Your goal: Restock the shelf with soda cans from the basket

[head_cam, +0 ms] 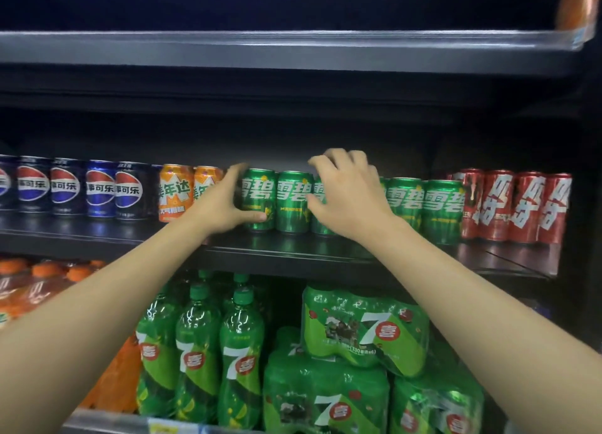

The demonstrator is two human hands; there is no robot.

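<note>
A row of green soda cans stands on the dark middle shelf [280,254]. My left hand [224,202] is wrapped around the leftmost green can [259,196], thumb at its base. My right hand [348,192] rests over the top and front of another green can [321,189], which it mostly hides. One green can [293,200] stands free between the two hands. More green cans [423,205] continue to the right. The basket is not in view.
Blue cola cans [97,189] and orange cans [174,192] stand to the left, red cans [514,205] to the right. Below are green bottles [198,345], shrink-wrapped green can packs [365,329] and orange bottles [39,284]. An upper shelf edge [293,46] overhangs.
</note>
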